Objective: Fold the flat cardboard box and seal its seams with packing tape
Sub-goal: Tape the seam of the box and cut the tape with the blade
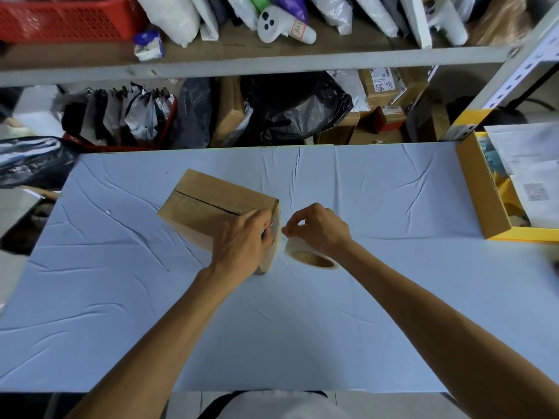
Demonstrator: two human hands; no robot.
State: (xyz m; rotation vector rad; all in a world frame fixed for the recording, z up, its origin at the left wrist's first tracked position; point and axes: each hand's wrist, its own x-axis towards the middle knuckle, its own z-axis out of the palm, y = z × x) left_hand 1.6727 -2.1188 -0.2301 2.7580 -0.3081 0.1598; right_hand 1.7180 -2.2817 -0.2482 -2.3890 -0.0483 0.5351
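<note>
Hands: left (pixel 242 240) on corrugated box (pixel 211 204) (seam showing), right (pixel 317 228) gripping round tape roll (pixel 308 255).

box's near end (pixel 266 261) behind left hand (pixel 242 243), forearms cut off below

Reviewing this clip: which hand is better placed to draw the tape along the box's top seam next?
Probably the right hand: it already grips the tape roll beside the cardboard box. The left hand rests on the box's near end, pinning it.
</note>
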